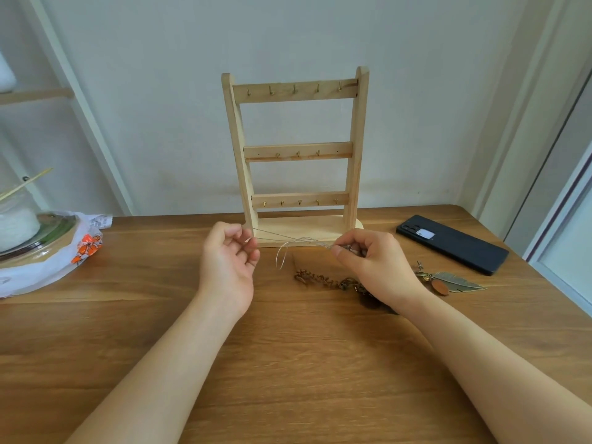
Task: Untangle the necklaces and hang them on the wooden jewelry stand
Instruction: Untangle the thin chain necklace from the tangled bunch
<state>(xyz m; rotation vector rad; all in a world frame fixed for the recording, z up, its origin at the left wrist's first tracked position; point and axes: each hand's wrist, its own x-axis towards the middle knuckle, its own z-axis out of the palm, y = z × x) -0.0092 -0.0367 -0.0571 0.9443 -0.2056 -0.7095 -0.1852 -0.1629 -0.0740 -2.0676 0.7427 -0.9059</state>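
Wooden tabletop [288, 363], jewelry stand [296, 152] at twelve o'clock. Left hand [229, 261] and right hand [374, 264] each pinch the silver chain [288, 242] in a curled grip. It looks light, limp and snag-prone, best gripped near its ends.

Bronze chain [320, 279] partly hidden under R hand [368, 257].

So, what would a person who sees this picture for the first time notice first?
The tall pale wooden jewelry stand stands upright at the back centre of the brown wooden table, its small hooks bare. Just before its base, the left hand and the right hand pinch a thin silver chain necklace stretched between them, one loop hanging down. A flat black phone lies at the right.
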